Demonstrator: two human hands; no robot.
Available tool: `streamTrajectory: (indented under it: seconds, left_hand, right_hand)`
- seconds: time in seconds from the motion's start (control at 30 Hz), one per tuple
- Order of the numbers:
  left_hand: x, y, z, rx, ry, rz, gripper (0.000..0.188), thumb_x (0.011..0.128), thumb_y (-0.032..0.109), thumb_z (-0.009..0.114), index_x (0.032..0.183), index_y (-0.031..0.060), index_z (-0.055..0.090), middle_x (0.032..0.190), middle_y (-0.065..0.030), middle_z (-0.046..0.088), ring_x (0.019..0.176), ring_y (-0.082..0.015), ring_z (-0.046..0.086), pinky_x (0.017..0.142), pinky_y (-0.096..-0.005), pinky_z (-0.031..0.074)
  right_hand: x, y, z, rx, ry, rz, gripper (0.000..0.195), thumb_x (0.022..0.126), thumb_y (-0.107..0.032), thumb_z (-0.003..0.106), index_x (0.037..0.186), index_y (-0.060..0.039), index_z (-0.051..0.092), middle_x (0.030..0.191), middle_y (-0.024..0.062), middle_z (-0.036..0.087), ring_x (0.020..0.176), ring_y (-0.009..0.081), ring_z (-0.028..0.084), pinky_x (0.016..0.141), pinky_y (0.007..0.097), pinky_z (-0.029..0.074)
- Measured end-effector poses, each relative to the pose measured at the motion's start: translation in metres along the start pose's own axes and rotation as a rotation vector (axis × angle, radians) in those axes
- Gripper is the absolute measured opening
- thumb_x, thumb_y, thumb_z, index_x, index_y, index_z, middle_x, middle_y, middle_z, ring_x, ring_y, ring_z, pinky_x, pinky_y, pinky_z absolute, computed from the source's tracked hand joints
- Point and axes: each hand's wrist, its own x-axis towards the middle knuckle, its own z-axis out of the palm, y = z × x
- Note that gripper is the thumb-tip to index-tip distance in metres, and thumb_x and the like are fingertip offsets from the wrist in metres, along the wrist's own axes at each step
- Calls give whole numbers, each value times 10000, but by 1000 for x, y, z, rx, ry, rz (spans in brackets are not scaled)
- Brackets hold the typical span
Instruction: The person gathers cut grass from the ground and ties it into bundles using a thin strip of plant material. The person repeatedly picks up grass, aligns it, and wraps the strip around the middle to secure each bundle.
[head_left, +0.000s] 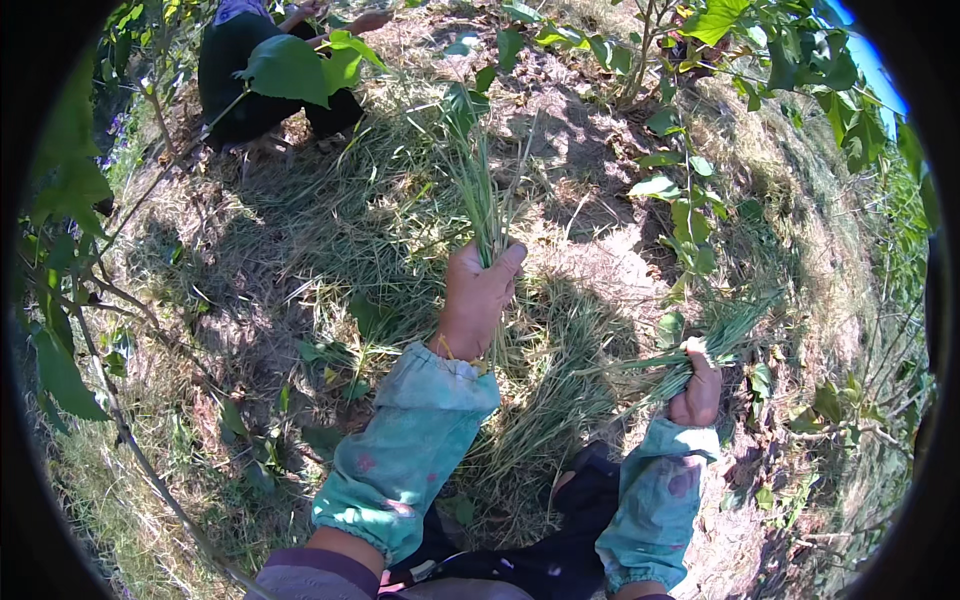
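Observation:
My left hand (478, 300) is closed around a thin upright bunch of long green grass stems (480, 195), with the tops pointing away from me. Lower and to the right, my right hand (697, 390) grips a second bunch of grass (731, 330), whose blades fan out on both sides of the fist. Whether that hand also holds a tool is hidden. Between my hands and feet lies a loose heap of cut grass (555, 397). Teal oversleeves (412, 442) cover both forearms.
A crouching person (262, 75) in dark clothing is at the upper left. A thin bare branch (120, 405) runs along the left side. Leafy branches (686, 217) hang at the right and top. More grass (337, 202) covers the ground ahead.

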Motion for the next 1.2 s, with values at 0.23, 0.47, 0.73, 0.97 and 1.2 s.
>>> streamTrajectory:
  seconds: [0.23,0.47,0.73,0.97,1.2]
  left_hand:
    - [-39,-66,45,424,-503,-57,262,881,119,692,1085,-25,615,824,-80,669,647,-149,597,590,-321,472]
    - [-53,-80,58,735,-473,66,340,871,148,685,1132,-46,589,919,-236,677,838,-349,677,760,-408,507]
    - [-51,-66,64,101,-617,-243,237,910,49,643,1128,-39,621,972,-56,693,887,-117,637,821,-283,507]
    - [-34,-59,47,115,-207,-314,163,962,177,626,986,16,639,725,16,587,622,-38,490,550,-207,395]
    - [-22,-45,35,748,-264,189,306,970,222,603,1145,-28,610,866,-132,656,806,-197,618,747,-391,478]
  right_hand:
    - [-41,24,49,55,-183,134,284,824,49,707,1090,54,606,938,142,699,788,248,703,660,344,590]
    - [-49,25,58,2,-258,182,268,849,28,692,1101,45,601,956,153,705,817,212,684,723,345,563]
    - [-51,9,46,40,-311,170,163,905,-52,665,1042,14,605,867,97,665,638,142,630,566,256,536]
    - [-9,-4,-8,240,-338,299,150,957,-133,571,912,10,566,765,79,548,705,179,507,664,313,455]
    - [-9,1,-9,177,-310,211,149,961,-106,546,1087,-27,535,870,53,564,748,156,551,710,326,491]
